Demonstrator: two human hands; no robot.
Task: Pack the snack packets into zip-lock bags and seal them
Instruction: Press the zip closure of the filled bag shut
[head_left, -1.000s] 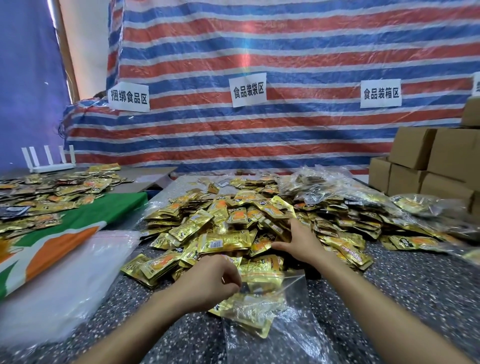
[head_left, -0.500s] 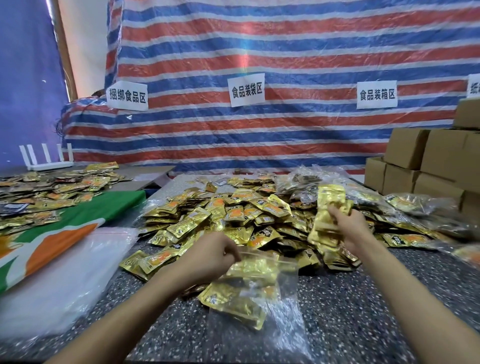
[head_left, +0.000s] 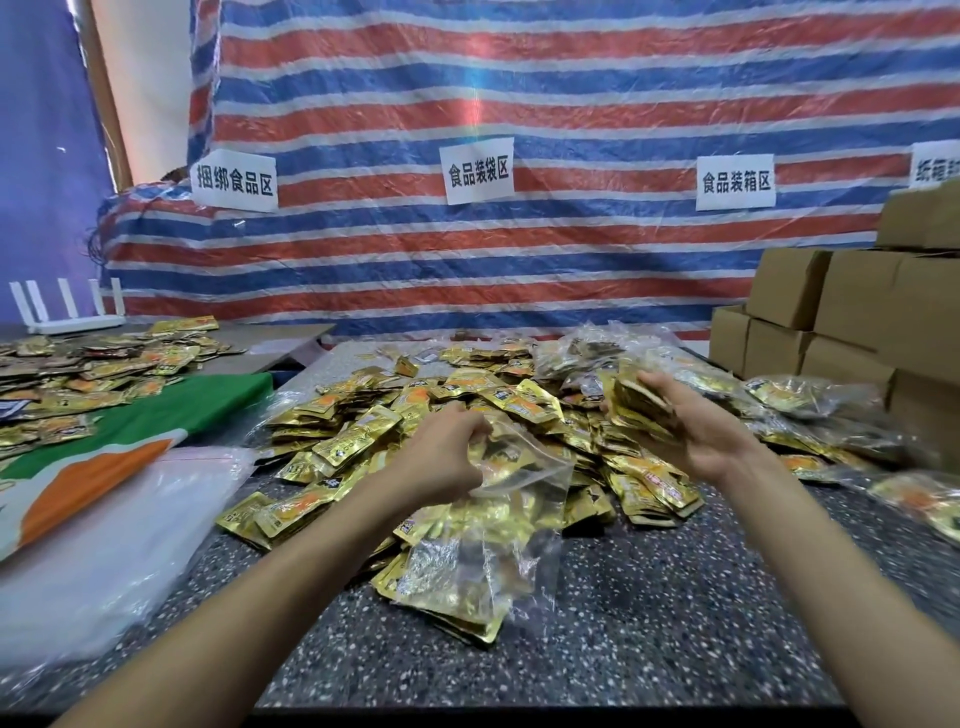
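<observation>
The left grip (head_left: 441, 457), a bare hand, pinches the mouth of a clear plastic zip-lock bag (head_left: 524, 566). The bag sags onto the dark speckled bench (head_left: 675, 634), partly filled with gold foil snack packets; creased plastic blurs how many. The right grip (head_left: 696, 431) curls around a stack of gold packets (head_left: 636, 402) above the loose gold heap (head_left: 363, 441), its fingertips hidden behind the stack. Filled clear bags (head_left: 810, 395) at right are smeared. Brown cardboard boxes (head_left: 852, 306) are cut off by the edge.
</observation>
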